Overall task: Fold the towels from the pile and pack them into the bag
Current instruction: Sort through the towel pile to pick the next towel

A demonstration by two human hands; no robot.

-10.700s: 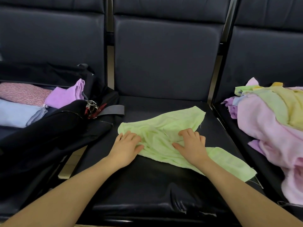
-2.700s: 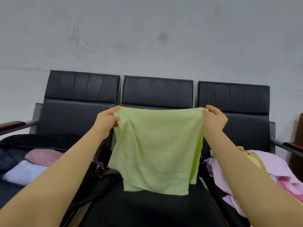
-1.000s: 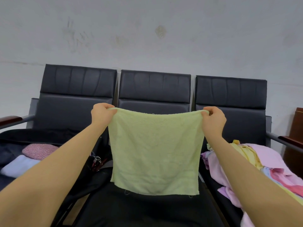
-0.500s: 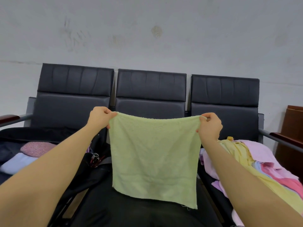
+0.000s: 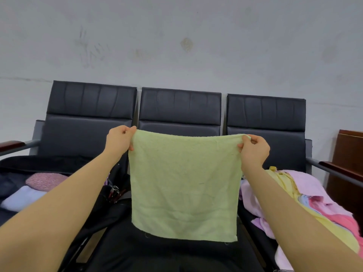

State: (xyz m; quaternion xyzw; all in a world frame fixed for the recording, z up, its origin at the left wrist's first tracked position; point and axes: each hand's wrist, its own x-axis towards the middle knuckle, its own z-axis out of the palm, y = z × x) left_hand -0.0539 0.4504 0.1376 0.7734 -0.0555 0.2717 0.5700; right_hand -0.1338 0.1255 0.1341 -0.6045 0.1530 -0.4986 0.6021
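A light green towel [image 5: 184, 185] hangs flat in the air above the middle seat, stretched between my hands. My left hand [image 5: 118, 140] pinches its top left corner and my right hand [image 5: 254, 150] pinches its top right corner. The open black bag [image 5: 98, 209] lies on the left seat and holds folded towels: a pink one [image 5: 45, 180] and a pale blue one [image 5: 21, 198]. The pile of unfolded towels [image 5: 306, 199], pink, yellow and lilac, covers the right seat.
A row of three black padded seats [image 5: 180, 110] stands against a grey wall. Metal armrests with wooden tops stick out at the far left [image 5: 13, 145] and far right [image 5: 337, 169]. A brown wooden cabinet [image 5: 349, 165] stands at the right edge.
Since the earliest frame the towel was lifted off the middle seat and spread in the air. In the last second it has stayed stretched, and its lower edge has swung a little.
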